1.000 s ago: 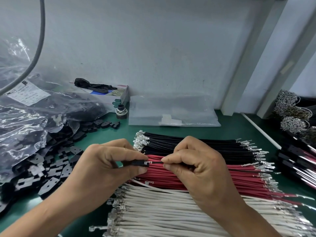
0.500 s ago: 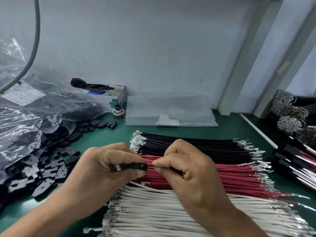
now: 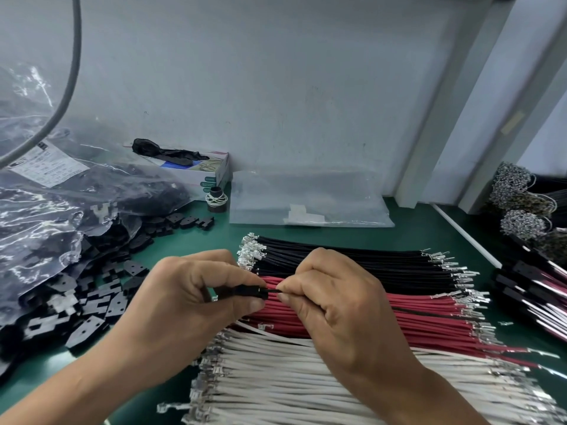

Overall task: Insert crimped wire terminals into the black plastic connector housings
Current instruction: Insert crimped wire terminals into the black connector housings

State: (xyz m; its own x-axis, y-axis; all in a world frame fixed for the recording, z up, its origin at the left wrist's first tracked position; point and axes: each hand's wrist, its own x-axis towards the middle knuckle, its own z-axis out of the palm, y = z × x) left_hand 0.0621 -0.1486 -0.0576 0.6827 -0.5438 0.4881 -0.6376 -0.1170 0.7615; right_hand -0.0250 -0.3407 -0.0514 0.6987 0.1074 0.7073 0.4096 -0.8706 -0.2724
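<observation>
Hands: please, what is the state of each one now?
Left hand: grips small black plastic connector housing.
Right hand: pinches thin black wire entering it.

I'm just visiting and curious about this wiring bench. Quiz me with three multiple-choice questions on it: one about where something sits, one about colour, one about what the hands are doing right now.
1. Where does the pile of loose black connector housings lie?
A. left of the wire bundles
B. on top of the white wires
C. right of the wire bundles

2. Which bundle lies between the black wires and the white wires?
A. blue
B. red
C. yellow

3. What is the left hand doing?
A. resting flat
B. pointing
C. gripping a black housing

Answers: 1 A, the pile sits beside the plastic bag at left. 2 B, red wires fill the middle. 3 C, the right hand pinches a wire at the housing.
</observation>
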